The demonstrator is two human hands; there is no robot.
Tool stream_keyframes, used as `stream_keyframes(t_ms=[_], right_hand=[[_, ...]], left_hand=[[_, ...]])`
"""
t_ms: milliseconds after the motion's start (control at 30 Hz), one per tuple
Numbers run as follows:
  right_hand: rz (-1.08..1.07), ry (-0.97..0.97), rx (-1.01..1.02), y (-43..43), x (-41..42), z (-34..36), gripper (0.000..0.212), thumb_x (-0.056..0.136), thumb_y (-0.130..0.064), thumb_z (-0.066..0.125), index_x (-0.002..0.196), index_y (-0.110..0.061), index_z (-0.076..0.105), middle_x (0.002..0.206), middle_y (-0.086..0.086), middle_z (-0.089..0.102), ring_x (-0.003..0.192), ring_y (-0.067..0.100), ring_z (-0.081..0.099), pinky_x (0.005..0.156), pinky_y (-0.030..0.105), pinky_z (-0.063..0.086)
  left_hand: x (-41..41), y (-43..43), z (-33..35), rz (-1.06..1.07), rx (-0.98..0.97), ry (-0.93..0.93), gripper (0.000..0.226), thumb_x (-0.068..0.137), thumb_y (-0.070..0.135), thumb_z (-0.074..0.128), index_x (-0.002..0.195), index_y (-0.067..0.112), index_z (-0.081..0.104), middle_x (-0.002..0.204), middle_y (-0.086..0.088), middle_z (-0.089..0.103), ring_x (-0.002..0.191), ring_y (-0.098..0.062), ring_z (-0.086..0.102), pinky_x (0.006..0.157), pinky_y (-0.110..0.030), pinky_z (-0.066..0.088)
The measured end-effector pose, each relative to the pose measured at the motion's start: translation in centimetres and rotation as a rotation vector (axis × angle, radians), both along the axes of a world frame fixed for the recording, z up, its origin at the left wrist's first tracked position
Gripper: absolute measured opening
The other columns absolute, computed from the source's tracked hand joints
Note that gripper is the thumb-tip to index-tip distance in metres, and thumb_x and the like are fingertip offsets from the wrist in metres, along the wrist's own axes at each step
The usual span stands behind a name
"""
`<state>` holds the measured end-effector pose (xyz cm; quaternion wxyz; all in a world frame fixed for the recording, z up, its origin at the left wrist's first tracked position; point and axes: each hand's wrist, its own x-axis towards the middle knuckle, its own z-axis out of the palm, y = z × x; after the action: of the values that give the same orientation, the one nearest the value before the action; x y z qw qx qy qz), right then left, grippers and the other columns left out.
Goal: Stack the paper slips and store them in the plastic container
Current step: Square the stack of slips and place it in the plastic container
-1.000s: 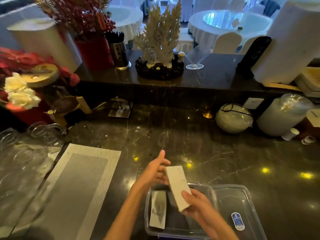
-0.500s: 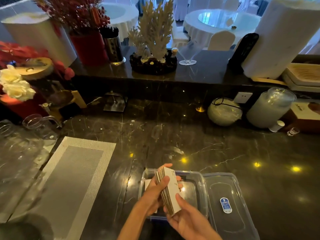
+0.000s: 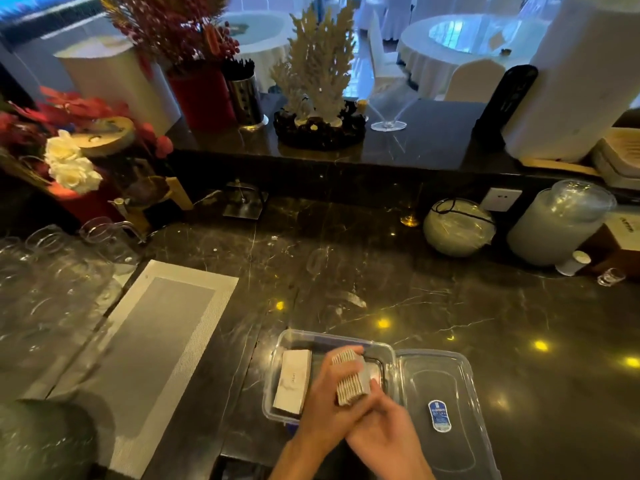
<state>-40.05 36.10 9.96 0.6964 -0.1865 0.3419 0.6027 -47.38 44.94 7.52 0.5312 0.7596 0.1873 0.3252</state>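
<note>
A clear plastic container stands on the dark marble counter near the front edge. A flat pile of white paper slips lies in its left half. Over its right half, both hands hold a thick stack of paper slips on edge. My left hand wraps the stack from the left, thumb along its top. My right hand presses the near end, crossing over the left wrist. The container's clear lid, with a blue label, lies open to the right.
A grey woven placemat lies left of the container. Several clear glasses crowd the far left. At the back wall sit a round pale pot, a white jar, a small shot glass and flower arrangements.
The stack of slips has come down from above the container's near edge into its right half. My right hand shifted to the stack's near end.
</note>
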Motion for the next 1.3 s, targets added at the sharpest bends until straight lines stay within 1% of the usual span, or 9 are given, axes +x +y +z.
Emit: stream_keyframes(t_ms=[100,167,367,433,600,700,867,1167,1300], right_hand=[[0.059,0.011,0.075,-1.0,0.8,-0.2,0.035,0.093,-0.019,0.047,0.114,0.007,0.058,0.089,0.032,0.069,0.074,0.046,0.072,0.057,0.047,0.061],[0.116,-0.084,0.072,-1.3,0.7,-0.8,0.036,0.089,-0.019,0.049,0.115,0.004,0.059,0.088,0.028,0.071,0.075,0.039,0.074,0.057,0.046,0.061],[0.247,-0.706,-0.187,-1.4,3.7,-2.3,0.034,0.1,-0.008,0.044,0.132,0.0,0.052,0.13,0.03,0.058,0.117,0.041,0.056,0.109,0.058,0.038],[0.332,-0.89,-0.245,-1.1,4.9,-2.3,0.028,0.1,-0.006,0.046,0.125,-0.012,0.058,0.124,0.022,0.066,0.115,0.036,0.061,0.105,0.054,0.045],[0.519,-1.198,-0.379,1.0,4.2,-2.6,0.034,0.1,-0.015,0.051,0.133,-0.02,0.051,0.115,0.006,0.07,0.104,0.022,0.068,0.083,0.035,0.059],[0.503,-1.161,-0.517,2.4,3.0,-3.5,0.038,0.1,-0.024,0.051,0.138,-0.019,0.048,0.121,0.007,0.067,0.11,0.027,0.066,0.098,0.05,0.053],[0.668,-1.139,-0.572,4.2,0.8,-5.0,0.043,0.103,-0.015,0.042,0.146,-0.015,0.043,0.138,0.012,0.057,0.124,0.029,0.055,0.105,0.046,0.047],[0.726,-1.129,-0.767,7.2,0.2,-9.8,0.03,0.1,-0.014,0.048,0.127,-0.009,0.061,0.119,0.014,0.067,0.104,0.025,0.064,0.084,0.033,0.054],[0.813,-1.172,-0.849,7.7,0.4,-11.1,0.029,0.1,-0.017,0.047,0.124,-0.01,0.061,0.125,0.015,0.062,0.111,0.027,0.063,0.089,0.031,0.054]], left_hand=[[-0.9,-0.8,-0.6,-0.1,0.192,0.032,0.058,0.087,0.026,0.078,0.132,0.036,0.044,0.148,0.0,0.043,0.137,-0.016,0.047,0.108,-0.021,0.041],[-1.5,-1.3,-0.3,-0.149,0.199,0.117,0.05,0.089,0.03,0.075,0.129,0.035,0.045,0.151,0.002,0.039,0.141,-0.015,0.043,0.112,-0.022,0.038],[-2.8,-1.4,-0.2,-0.018,-0.317,0.185,0.035,0.093,0.047,0.062,0.126,0.04,0.053,0.136,0.015,0.058,0.129,-0.006,0.054,0.101,-0.014,0.045],[-2.1,-0.4,-0.1,0.05,-0.498,0.31,0.046,0.089,0.05,0.066,0.129,0.052,0.045,0.131,0.022,0.058,0.125,0.0,0.054,0.096,-0.015,0.048],[0.1,1.9,-1.3,-0.143,-0.621,0.619,0.038,0.101,0.034,0.051,0.138,0.037,0.043,0.129,0.018,0.056,0.121,-0.005,0.056,0.085,-0.014,0.049],[0.9,2.5,-2.6,-0.116,-0.63,0.645,0.04,0.103,0.029,0.045,0.143,0.032,0.04,0.134,0.012,0.055,0.117,-0.005,0.054,0.084,-0.016,0.046],[0.9,2.7,-5.5,-0.045,-0.607,0.676,0.041,0.104,0.018,0.041,0.143,0.029,0.035,0.137,0.008,0.05,0.134,-0.016,0.046,0.105,-0.028,0.038],[2.3,4.8,-7.8,-0.091,-0.56,0.9,0.045,0.103,0.015,0.036,0.147,0.011,0.028,0.149,-0.011,0.045,0.136,-0.026,0.046,0.114,-0.04,0.041],[2.7,5.2,-8.6,-0.059,-0.575,0.933,0.04,0.101,0.017,0.045,0.141,0.013,0.045,0.139,-0.01,0.056,0.127,-0.026,0.055,0.11,-0.043,0.047]])
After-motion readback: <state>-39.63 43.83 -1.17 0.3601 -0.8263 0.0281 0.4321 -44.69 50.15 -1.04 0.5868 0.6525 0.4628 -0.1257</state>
